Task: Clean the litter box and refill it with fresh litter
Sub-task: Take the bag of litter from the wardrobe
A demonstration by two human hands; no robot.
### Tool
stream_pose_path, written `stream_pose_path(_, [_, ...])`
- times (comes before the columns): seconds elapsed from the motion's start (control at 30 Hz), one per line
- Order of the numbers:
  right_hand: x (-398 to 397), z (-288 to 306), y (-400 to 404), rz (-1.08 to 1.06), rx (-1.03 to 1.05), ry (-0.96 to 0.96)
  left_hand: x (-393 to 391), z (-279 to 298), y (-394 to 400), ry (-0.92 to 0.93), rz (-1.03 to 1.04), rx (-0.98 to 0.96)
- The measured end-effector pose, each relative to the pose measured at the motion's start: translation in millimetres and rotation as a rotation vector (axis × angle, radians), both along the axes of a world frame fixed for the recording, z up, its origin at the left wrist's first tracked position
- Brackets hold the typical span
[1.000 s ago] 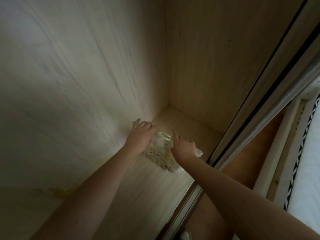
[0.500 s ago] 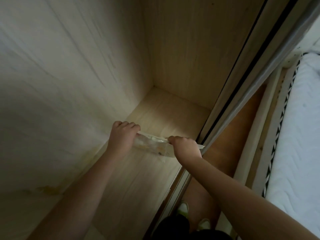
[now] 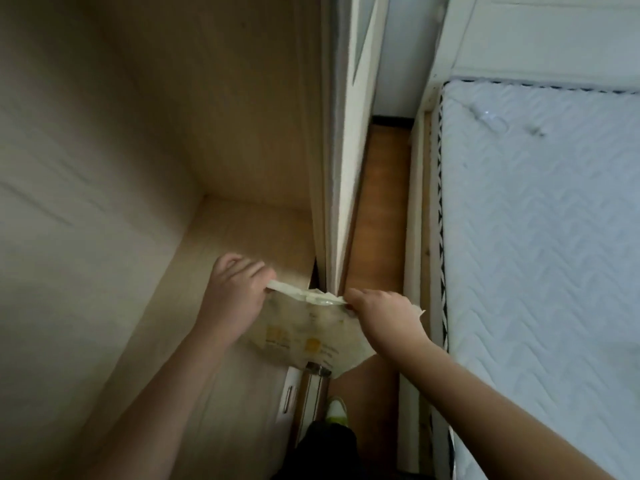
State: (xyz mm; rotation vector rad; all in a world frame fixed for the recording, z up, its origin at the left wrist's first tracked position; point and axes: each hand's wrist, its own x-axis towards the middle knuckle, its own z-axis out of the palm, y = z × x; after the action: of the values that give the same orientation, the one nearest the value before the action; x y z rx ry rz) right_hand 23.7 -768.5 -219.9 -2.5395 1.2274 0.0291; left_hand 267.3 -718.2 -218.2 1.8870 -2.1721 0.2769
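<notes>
Since a moment ago we have drawn the bag (image 3: 311, 332) back out of the wardrobe corner, and it now hangs over the wardrobe's front edge, partly above the shelf (image 3: 242, 230) and partly above the floor (image 3: 377, 209). Our view has swung right too, so the mattress (image 3: 547, 237) fills far more of the frame. Our left hand (image 3: 233, 299) grips the bag's top left corner with fingers curled round the folded rim. Our right hand (image 3: 382, 311) pinches the top right end of the same rim, knuckles up. Between our hands the rim runs taut and the pale bag, with yellow marks on its face, hangs below them. The door (image 3: 346, 168) stands just behind the bag's rim. Below the bag we see a shoe (image 3: 336, 408) on the floor, beside the door track. The mattress lies well to the right, beyond the bed frame (image 3: 417, 237).
</notes>
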Motion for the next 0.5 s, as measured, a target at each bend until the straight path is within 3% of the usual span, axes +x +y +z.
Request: stream_pose_path(0.5, [-228, 27, 89, -0.568, 0.069, -0.046, -231, 34, -49, -0.052, -0.563, 0.109])
